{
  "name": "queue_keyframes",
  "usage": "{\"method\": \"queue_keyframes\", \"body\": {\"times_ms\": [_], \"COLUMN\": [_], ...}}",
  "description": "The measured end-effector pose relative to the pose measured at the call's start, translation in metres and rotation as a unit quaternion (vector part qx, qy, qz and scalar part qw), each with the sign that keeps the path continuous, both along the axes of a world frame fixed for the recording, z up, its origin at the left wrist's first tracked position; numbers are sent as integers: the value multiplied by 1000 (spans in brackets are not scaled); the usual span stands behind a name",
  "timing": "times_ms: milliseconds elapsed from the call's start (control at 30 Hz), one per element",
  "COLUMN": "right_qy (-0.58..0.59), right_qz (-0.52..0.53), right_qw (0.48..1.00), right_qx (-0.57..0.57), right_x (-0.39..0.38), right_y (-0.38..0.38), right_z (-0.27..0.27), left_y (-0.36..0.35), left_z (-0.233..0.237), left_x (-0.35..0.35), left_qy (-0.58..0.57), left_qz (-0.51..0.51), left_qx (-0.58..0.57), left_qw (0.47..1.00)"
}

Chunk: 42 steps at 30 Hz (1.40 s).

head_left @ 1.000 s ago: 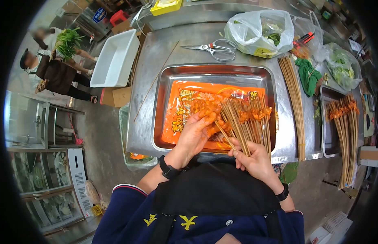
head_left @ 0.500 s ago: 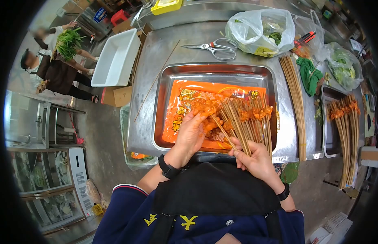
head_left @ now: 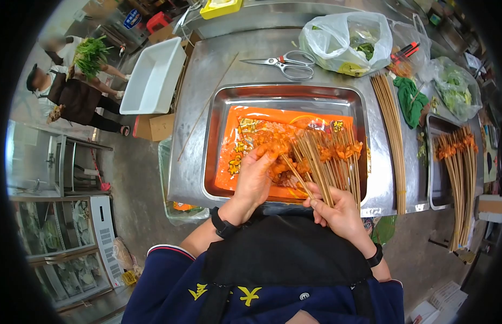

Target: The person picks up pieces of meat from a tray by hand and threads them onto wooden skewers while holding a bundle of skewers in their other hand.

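My left hand (head_left: 255,181) is closed, its fingers pinching orange marinated meat (head_left: 276,148) at the tip of a skewer. My right hand (head_left: 337,211) grips that bamboo skewer (head_left: 298,175) low down, along with several other sticks (head_left: 319,167). Both hands are over the near side of a steel tray (head_left: 286,93). In the tray lies an orange printed bag (head_left: 232,162), with loose red-coated meat on it. Finished meat skewers (head_left: 345,151) rest against the tray's right part, their sticks pointing toward me.
Scissors (head_left: 294,66) and a single stick (head_left: 207,108) lie on the steel table. Bare skewers (head_left: 390,146) are bundled right of the tray, beside a second tray (head_left: 435,186) of meat skewers. Plastic bags of greens (head_left: 348,43) stand behind. A person (head_left: 73,92) carries green vegetables at left.
My left hand has shifted slightly at the meat on the skewer tip. My right hand keeps its grip on the sticks, almost unmoved.
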State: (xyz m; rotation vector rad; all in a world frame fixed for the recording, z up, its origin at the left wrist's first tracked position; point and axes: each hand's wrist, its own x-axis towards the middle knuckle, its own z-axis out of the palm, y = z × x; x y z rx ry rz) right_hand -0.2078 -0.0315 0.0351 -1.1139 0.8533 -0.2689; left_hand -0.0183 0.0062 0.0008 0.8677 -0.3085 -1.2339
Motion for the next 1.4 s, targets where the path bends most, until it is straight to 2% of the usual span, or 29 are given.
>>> {"method": "queue_keyframes", "body": {"times_ms": [333,433,767,867,933,1167,1233,1400], "right_qy": [-8,-27,-60,-49,-44,-37,-37,-30], "right_qz": [1,-13,-34,-30,-24,-21,-27,-42], "right_qw": [1000,998,992,995,996,998,998,998], "right_qx": [3,52,106,83,71,54,50,45], "right_x": [0,-3,-4,-2,-2,-2,0,-1], "right_y": [-2,-2,-4,-3,-4,-3,-4,-2], "right_z": [-4,-6,-7,-3,-3,-4,-7,-4], "left_y": [3,5,3,1,0,0,1,-2], "left_z": [-2,-6,-1,0,1,-2,-11,5], "left_x": [-3,-2,-5,-4,-4,-6,-15,-15], "left_qy": [16,12,22,5,68,135,157,136], "left_qz": [8,4,0,11,-2,-20,-90,-78], "left_qx": [-8,-5,1,2,-8,-22,-11,13], "left_qw": [1000,1000,1000,1000,998,990,983,988]}}
